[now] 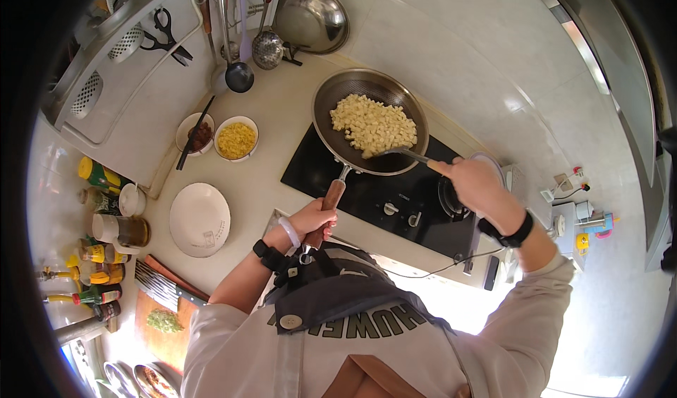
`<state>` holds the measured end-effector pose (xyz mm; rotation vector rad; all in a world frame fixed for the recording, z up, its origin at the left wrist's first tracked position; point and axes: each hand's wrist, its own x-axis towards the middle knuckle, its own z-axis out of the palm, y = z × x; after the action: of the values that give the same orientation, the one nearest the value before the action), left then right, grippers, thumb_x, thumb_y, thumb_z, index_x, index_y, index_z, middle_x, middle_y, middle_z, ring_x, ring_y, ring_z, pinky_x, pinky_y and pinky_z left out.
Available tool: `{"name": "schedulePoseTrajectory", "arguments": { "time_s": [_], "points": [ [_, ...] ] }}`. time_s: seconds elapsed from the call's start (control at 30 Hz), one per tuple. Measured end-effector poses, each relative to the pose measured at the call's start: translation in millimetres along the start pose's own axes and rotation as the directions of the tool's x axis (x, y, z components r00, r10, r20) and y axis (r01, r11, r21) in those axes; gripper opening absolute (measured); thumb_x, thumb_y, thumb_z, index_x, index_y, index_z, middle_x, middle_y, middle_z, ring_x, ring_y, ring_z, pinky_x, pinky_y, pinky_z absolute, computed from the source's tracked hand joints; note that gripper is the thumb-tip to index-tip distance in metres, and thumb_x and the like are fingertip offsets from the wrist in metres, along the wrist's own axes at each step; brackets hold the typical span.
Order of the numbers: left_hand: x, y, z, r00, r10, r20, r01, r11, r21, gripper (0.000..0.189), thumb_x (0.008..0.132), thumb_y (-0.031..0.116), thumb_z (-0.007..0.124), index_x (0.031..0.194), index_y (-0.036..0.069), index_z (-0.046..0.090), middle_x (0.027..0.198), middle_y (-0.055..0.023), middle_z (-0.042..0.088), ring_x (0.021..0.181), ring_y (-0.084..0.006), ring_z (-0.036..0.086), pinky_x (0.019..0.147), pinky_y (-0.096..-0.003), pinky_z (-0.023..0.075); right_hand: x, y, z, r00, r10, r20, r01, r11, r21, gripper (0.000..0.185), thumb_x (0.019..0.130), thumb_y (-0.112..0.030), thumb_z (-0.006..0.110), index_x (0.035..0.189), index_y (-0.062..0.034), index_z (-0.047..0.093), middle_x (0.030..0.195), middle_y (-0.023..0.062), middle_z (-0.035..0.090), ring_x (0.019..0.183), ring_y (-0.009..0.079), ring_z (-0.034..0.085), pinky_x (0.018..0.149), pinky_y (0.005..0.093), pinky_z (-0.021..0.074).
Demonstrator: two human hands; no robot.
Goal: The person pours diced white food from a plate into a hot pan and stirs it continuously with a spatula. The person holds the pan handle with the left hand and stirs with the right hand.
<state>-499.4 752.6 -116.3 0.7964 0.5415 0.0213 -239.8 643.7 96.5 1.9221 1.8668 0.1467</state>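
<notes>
My left hand [314, 219] is closed around the wooden handle [333, 196] of a large metal wok [330, 88], which sits over the black gas hob [365, 197]. Pale diced cubes, perhaps tofu or potato, form a heap [373, 123] in the wok. My right hand [476, 183] grips the wooden handle of a metal spatula [420, 157]. The spatula's blade lies at the near edge of the cubes, partly under them. I wear a black band on each wrist and a pale bangle on the left.
Left of the hob stand a bowl of yellow bits [236, 141], a bowl of dark red pieces [201, 136] with black chopsticks [194, 133] across it, and a white plate [200, 213]. A cleaver [158, 286] lies on a wooden board [145, 313] beside chopped greens. Ladles [239, 77] hang behind.
</notes>
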Motion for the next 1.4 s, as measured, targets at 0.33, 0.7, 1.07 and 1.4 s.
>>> {"name": "schedulePoseTrajectory", "arguments": {
  "time_s": [0.33, 0.7, 1.07, 1.4],
  "points": [
    [2, -1, -1, 1.0, 0.027, 0.007, -0.027, 0.999, 0.027, 0.009, 0.083, 0.008, 0.05, 0.079, 0.006, 0.043, 0.064, -0.0008, 0.046, 0.048, -0.0092, 0.046, 0.045, -0.0239, 0.0421, 54, 10, 40, 0.963, 0.201, -0.182, -0.113, 0.907, 0.405, 0.046, 0.075, -0.003, 0.055, 0.12, -0.0134, 0.053, 0.082, 0.0183, 0.059, 0.075, 0.036, 0.058, 0.066, 0.0437, 0.0468],
    [2, -3, -3, 1.0, 0.016, 0.026, -0.017, 1.0, 0.016, 0.008, 0.084, 0.008, 0.049, 0.082, 0.007, 0.042, 0.066, -0.0013, 0.046, 0.05, -0.0087, 0.046, 0.045, -0.0221, 0.041, 35, -40, -16, 0.994, -0.092, -0.053, 0.103, 0.961, 0.256, 0.036, 0.073, 0.001, 0.052, 0.106, -0.0096, 0.061, 0.078, 0.017, 0.062, 0.075, 0.034, 0.061, 0.064, 0.044, 0.0481],
    [3, -2, -3, 0.999, 0.036, 0.019, -0.036, 0.999, 0.021, 0.012, 0.082, 0.009, 0.051, 0.074, 0.003, 0.045, 0.063, -0.0026, 0.047, 0.05, -0.0117, 0.047, 0.047, -0.0269, 0.0434, 73, -6, 15, 0.971, 0.179, -0.16, -0.095, 0.898, 0.431, 0.048, 0.078, -0.005, 0.055, 0.123, -0.0207, 0.052, 0.089, 0.0165, 0.061, 0.084, 0.0336, 0.058, 0.071, 0.043, 0.0465],
    [2, -1, -3, 1.0, 0.004, 0.02, -0.005, 0.999, 0.039, 0.009, 0.085, 0.009, 0.05, 0.082, 0.007, 0.042, 0.066, -0.0012, 0.046, 0.05, -0.008, 0.045, 0.045, -0.0221, 0.0407, 0, 21, -24, 0.999, 0.023, -0.032, -0.018, 0.99, 0.143, 0.043, 0.071, -0.001, 0.057, 0.106, -0.0241, 0.065, 0.077, 0.0157, 0.061, 0.069, 0.0327, 0.058, 0.061, 0.0406, 0.0452]
  ]
}}
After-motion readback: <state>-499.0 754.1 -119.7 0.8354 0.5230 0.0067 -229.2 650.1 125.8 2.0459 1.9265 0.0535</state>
